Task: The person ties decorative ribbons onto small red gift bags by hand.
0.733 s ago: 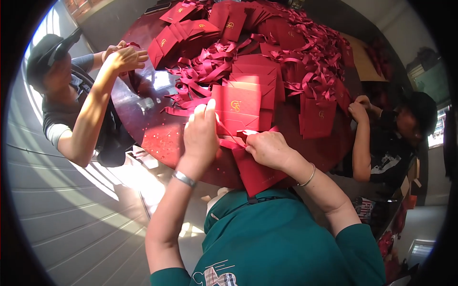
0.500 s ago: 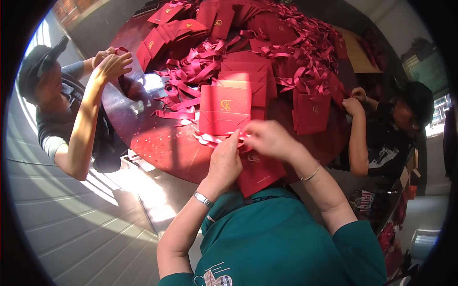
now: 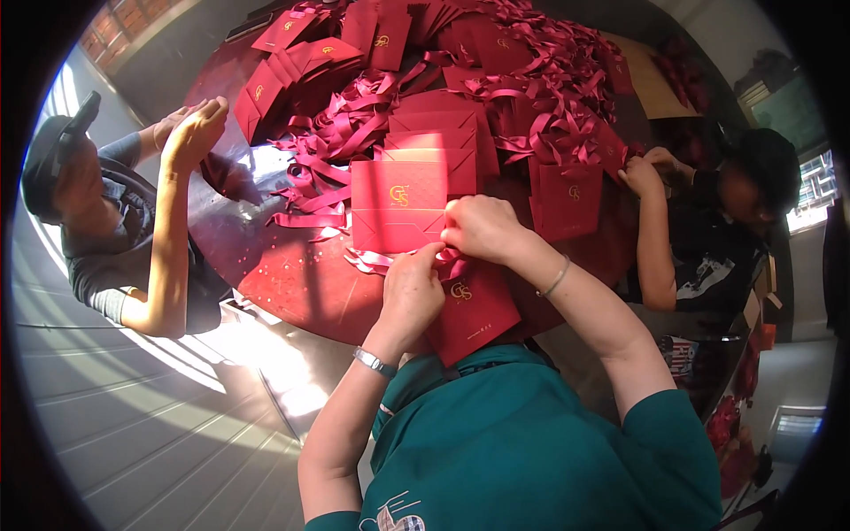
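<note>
A red paper gift bag with a gold emblem lies at the table's near edge, tilted against my front. My left hand is closed at the bag's top edge, pinching a shiny dark-pink ribbon whose loose ends stick out to its left. Close by on the right, my right hand has its fingertips pressed together on the ribbon near the left thumb. The exact shape of the ribbon between the fingers is hidden. Just beyond my hands lies a stack of flat red bags, partly sunlit.
Several ribboned bags stand to the right, and a heap of ribbons covers the round table's middle. More bags lean at the far left. One co-worker sits at left, another at right, both with raised hands.
My right hand has come up slightly and settled from a blur into a pinch by the left thumb. The left co-worker's hands have drawn back a little. The whole view has shifted slightly.
</note>
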The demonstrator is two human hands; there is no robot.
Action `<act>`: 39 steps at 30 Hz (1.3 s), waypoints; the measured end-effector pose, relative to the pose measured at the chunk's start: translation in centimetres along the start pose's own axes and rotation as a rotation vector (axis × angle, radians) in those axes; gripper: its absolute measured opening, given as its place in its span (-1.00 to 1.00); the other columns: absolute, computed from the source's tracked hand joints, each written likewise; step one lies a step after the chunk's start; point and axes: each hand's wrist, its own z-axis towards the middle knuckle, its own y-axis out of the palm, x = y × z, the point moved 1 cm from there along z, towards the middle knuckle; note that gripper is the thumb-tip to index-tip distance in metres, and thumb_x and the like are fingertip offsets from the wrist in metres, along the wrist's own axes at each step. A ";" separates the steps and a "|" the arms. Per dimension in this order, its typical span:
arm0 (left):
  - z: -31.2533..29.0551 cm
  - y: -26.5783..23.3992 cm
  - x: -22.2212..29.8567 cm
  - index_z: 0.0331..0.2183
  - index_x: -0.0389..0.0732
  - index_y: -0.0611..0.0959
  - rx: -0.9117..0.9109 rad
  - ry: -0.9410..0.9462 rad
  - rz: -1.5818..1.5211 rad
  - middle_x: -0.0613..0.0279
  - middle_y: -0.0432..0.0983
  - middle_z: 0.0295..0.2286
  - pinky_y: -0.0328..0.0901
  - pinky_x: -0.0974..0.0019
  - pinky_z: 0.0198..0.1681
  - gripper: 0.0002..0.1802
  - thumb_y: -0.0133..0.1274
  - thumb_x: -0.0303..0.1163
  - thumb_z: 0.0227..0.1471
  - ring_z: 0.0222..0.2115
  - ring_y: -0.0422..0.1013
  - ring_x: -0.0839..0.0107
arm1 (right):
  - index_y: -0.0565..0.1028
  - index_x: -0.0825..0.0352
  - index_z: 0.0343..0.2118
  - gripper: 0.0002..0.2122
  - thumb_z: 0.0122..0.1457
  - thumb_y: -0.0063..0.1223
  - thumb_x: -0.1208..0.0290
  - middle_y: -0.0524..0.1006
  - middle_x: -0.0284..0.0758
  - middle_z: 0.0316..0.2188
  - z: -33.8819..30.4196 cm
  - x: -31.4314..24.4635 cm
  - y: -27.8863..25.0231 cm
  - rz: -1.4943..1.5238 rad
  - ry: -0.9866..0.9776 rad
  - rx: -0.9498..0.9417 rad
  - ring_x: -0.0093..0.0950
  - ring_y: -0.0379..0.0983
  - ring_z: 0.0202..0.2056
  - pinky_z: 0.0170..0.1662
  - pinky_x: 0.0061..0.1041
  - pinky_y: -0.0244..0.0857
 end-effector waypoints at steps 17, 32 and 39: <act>0.5 -0.1 0.4 -0.30 -0.25 0.66 -0.055 0.047 0.156 0.02 0.54 -0.44 0.32 0.09 -0.18 -0.77 0.02 -0.54 -0.09 -0.30 0.44 0.06 | 0.46 0.25 -0.47 -0.93 0.07 0.08 0.41 0.46 -0.34 -0.23 -3.1 2.9 4.4 0.156 -0.566 0.442 -0.34 0.34 -0.08 -0.01 -0.37 0.16; 0.3 -0.9 2.4 -0.36 -0.25 0.66 -0.029 0.136 0.102 0.03 0.55 -0.49 0.30 0.07 -0.24 -0.83 0.02 -0.50 -0.04 -0.37 0.42 0.05 | 0.58 0.39 -0.53 -0.78 -0.04 0.15 0.29 0.53 -0.11 -0.59 1.2 3.5 2.2 0.609 -0.178 0.158 -0.22 0.51 -0.49 -0.38 -0.30 0.33; 0.6 -0.3 0.9 -0.37 -0.27 0.66 0.032 0.065 -0.001 -0.01 0.55 -0.47 0.29 0.04 -0.22 -0.84 0.01 -0.47 -0.01 -0.35 0.42 0.05 | 0.45 0.44 -0.63 -0.74 0.08 0.08 0.35 0.42 -0.06 -0.68 2.1 3.8 4.8 0.616 0.037 0.701 -0.32 0.39 -0.63 -0.49 -0.33 0.24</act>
